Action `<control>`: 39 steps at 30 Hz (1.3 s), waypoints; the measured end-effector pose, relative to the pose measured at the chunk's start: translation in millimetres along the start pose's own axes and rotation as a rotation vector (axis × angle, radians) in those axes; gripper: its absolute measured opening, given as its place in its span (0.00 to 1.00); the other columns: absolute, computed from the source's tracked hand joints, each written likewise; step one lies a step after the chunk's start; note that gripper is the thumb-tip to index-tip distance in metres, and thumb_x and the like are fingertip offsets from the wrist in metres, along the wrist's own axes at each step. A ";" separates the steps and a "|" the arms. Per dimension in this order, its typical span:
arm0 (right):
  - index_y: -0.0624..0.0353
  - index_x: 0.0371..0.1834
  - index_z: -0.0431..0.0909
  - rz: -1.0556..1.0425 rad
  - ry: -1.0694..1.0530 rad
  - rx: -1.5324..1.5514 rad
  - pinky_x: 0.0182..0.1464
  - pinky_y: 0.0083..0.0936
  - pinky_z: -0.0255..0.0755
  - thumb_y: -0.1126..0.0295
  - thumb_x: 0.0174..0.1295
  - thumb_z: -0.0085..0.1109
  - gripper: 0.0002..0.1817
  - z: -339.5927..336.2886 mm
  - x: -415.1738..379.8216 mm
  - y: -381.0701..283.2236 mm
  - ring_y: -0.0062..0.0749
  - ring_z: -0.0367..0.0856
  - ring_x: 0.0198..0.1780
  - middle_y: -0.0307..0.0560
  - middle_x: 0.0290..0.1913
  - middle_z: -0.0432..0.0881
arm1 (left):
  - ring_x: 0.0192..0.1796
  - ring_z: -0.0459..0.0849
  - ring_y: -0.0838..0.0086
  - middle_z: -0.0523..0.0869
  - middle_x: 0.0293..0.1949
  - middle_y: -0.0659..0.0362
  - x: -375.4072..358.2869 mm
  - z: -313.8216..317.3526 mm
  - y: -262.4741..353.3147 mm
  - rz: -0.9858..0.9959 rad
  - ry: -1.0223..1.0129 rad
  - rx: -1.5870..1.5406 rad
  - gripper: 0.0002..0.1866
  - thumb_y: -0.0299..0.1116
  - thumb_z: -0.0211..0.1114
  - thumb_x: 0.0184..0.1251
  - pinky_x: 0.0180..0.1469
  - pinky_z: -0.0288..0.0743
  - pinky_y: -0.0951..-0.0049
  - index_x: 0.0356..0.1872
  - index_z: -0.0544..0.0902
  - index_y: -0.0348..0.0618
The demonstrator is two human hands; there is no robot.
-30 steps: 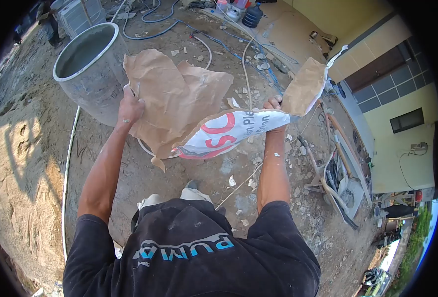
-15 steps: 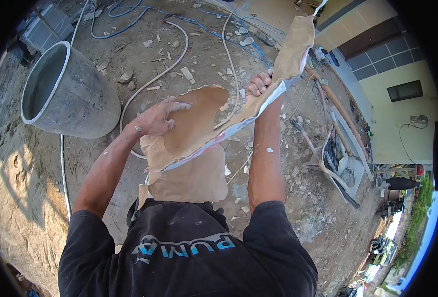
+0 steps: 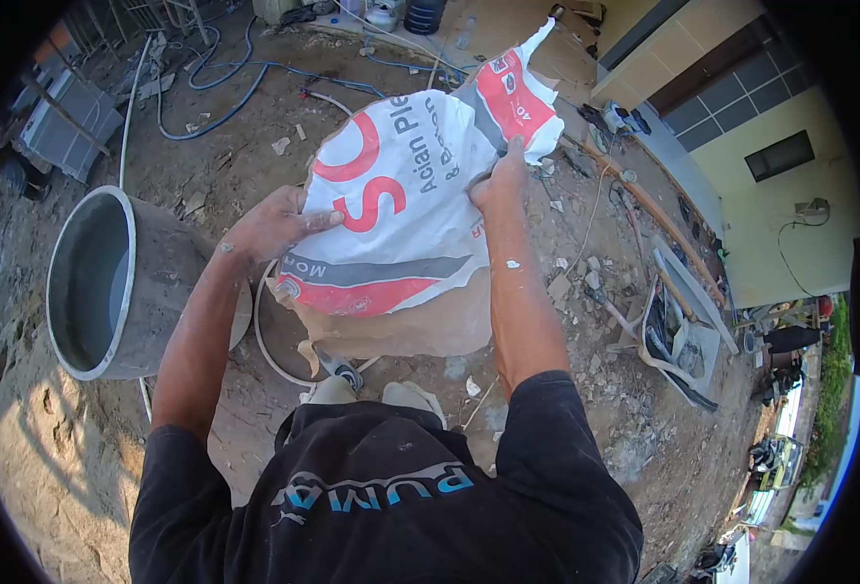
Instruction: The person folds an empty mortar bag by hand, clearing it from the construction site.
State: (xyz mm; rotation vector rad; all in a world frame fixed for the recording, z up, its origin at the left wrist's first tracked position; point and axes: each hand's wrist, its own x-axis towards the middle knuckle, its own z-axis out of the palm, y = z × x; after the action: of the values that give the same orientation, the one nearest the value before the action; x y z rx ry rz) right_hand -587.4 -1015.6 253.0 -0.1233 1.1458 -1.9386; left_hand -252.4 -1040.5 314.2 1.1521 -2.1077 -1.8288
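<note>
A torn paper mortar sack point(image 3: 440, 209), white with red and grey print, is spread out between my hands in front of my body. My left hand point(image 3: 282, 226) grips its left edge, with the thumb lying on the printed face. On the far right side, my right hand point(image 3: 503, 183) is closed on the paper where a ragged strip with a red block sticks up. Brown inner paper point(image 3: 420, 331) hangs below the printed layer. The fingers behind the paper are hidden.
A large grey tub point(image 3: 148, 292) with greyish liquid inside stands to the left. A blue hose point(image 3: 255, 83) winds across the rubble-strewn ground. On the right, a tray point(image 3: 683, 331) holds tools, near a long pole point(image 3: 668, 224) and a house wall point(image 3: 790, 224).
The sack has turned from its brown inside to its printed face and is spread flatter. My right hand has come slightly lower, and my left hand now grips the left edge.
</note>
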 end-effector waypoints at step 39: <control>0.60 0.75 0.60 0.088 -1.604 -0.687 0.67 0.32 0.66 0.54 0.52 0.77 0.50 302.5 165.2 176.4 0.36 0.72 0.65 0.55 0.66 0.74 | 0.38 0.86 0.80 0.89 0.41 0.62 -81.9 -303.4 228.2 -0.338 0.988 0.301 0.19 0.42 0.72 0.65 0.45 0.80 0.75 0.50 0.83 0.39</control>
State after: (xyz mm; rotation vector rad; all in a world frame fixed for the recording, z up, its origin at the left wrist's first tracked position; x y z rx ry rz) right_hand -439.2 -1373.1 241.0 -1.5903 0.5276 -0.7121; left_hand -133.4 -1237.3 627.2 2.0133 -1.6328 -0.6843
